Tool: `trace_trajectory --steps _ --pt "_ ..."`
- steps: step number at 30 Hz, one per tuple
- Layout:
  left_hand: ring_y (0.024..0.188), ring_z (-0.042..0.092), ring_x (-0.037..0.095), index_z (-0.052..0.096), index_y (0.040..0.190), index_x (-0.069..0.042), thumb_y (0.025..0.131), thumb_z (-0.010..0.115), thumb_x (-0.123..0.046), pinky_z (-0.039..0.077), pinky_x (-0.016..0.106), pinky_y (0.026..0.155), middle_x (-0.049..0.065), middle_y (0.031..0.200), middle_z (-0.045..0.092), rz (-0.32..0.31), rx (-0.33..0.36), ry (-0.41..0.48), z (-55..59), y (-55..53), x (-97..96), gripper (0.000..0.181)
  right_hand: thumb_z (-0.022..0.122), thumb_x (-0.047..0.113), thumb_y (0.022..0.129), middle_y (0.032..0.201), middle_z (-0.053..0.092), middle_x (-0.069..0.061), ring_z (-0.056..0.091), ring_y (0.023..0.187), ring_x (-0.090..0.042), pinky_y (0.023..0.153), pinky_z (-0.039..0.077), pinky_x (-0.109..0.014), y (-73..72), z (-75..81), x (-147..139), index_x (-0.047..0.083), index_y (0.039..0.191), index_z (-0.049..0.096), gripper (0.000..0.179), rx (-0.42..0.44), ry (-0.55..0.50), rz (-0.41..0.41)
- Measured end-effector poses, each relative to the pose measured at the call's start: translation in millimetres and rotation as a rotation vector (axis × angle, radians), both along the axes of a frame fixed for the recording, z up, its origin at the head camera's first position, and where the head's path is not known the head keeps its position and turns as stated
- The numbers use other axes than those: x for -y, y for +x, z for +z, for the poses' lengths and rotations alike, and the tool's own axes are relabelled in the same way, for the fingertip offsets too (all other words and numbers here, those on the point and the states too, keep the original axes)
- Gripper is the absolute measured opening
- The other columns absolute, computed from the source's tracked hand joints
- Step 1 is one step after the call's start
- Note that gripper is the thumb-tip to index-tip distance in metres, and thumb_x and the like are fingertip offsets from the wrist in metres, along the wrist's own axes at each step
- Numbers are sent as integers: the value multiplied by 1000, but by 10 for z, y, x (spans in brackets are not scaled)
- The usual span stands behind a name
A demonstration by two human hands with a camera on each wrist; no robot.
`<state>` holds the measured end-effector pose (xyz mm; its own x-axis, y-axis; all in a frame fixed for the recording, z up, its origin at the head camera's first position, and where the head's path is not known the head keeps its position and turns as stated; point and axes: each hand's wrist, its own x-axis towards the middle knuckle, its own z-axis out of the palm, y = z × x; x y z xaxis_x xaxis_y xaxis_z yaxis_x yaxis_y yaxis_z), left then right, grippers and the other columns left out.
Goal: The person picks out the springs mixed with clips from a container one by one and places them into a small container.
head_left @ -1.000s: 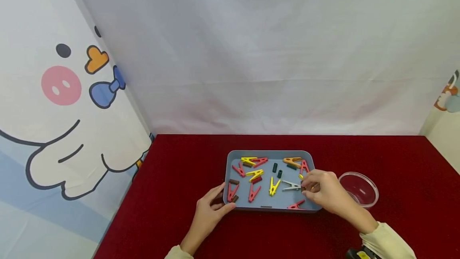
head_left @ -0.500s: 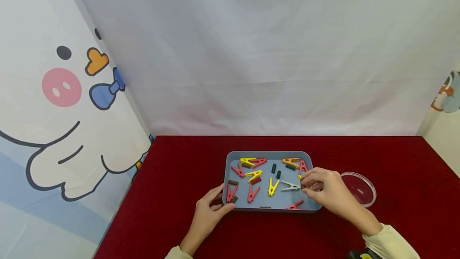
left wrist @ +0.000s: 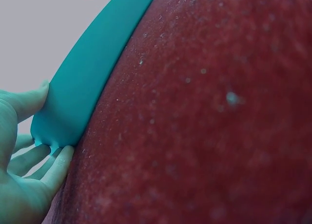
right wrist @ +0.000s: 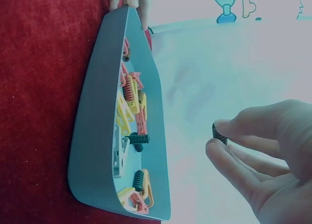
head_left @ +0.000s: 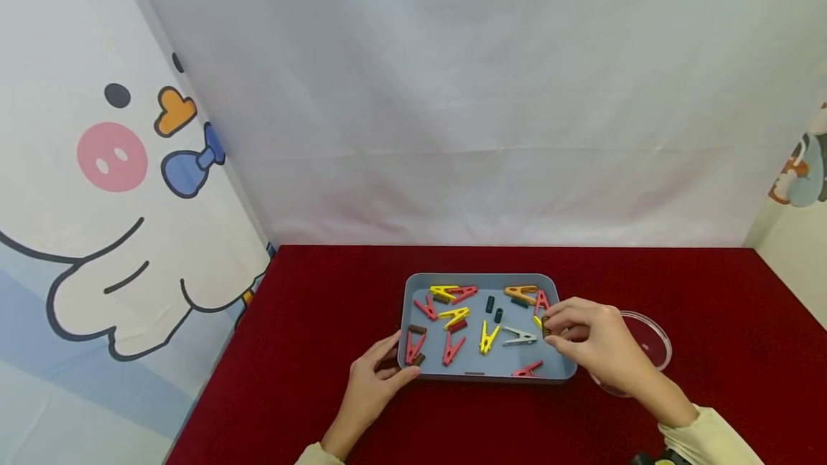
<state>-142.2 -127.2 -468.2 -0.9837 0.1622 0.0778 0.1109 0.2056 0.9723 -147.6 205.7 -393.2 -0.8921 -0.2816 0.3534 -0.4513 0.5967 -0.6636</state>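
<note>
A shallow grey-blue tray (head_left: 472, 358) holds several plastic clip pieces and small coil springs. At its near-left corner, my left hand (head_left: 373, 384) grips the wall between thumb and fingers; the left wrist view shows this corner hold too. My right hand (head_left: 597, 339) pinches a small dark coil spring (right wrist: 219, 134) between thumb and fingertips, raised over the tray's right side. Left of that hand lies a grey clip (head_left: 520, 336), with a yellow clip (head_left: 489, 337) beyond it. Two dark green springs (head_left: 499, 315) sit near the tray's middle.
A clear round bowl (head_left: 665, 345) stands right of the tray, partly hidden behind my right hand and wrist. Dark red cloth (head_left: 336, 293) covers the table. A pale curtain (head_left: 504, 163) hangs along the back, and a cartoon-printed one (head_left: 213, 264) at the left.
My right hand, which was by the grey clip, now shows a spring in its pinch, apart from that clip. The left hand keeps its hold on the tray. The head view has shifted slightly.
</note>
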Motion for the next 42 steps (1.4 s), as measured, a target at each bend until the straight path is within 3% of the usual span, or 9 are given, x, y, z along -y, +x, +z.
trace_trajectory --steps 11,22,42 --pt "108 48 30 42 130 -4 73 72 -16 48 25 75 15 127 44 -1 25 0 2 5 4 65 72 -6 66 91 61 -7 62 67 -14 56 50 -23 121 253 74 8 79 67 20 -4 -66 -1" --pt "108 48 29 42 130 -5 74 71 -16 48 29 76 14 127 44 4 18 -12 -5 -3 4 64 73 2 68 93 61 -3 61 68 -8 57 50 -22 99 152 -93 11 81 67 17 -29 -96 11" --pt "109 48 29 43 130 -6 73 72 -18 48 28 76 14 127 44 7 23 -13 -11 -2 4 64 73 -3 67 95 61 -7 61 77 -11 59 50 -23 176 247 -208 9 83 67 20 -47 -147 6"
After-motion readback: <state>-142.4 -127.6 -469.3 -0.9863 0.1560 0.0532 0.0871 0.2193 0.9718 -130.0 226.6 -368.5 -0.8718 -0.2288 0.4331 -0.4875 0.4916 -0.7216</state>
